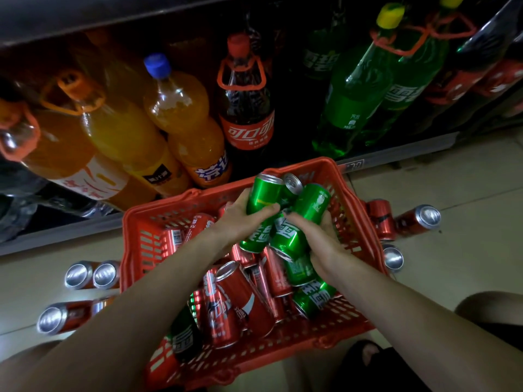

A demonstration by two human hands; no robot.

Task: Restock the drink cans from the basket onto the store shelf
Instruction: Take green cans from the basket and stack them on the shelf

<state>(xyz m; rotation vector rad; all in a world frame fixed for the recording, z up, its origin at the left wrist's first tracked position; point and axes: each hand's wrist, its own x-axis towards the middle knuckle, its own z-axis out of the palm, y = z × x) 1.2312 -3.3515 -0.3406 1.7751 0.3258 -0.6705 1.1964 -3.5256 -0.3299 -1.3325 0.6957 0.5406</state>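
Both my left hand (240, 219) and right hand (322, 239) clutch a loose bunch of green Sprite cans (283, 219) above the red basket (334, 168) (far edge); one could slip.

The right hand (322, 241) is mostly hidden under green cans (283, 222), its fingers out of sight. Forearms cover much of the basket (135, 222) and the cans inside. Both arms are cut off at the bottom edge. The shelf (85, 222) interior is dark, its rear bottles indistinct.
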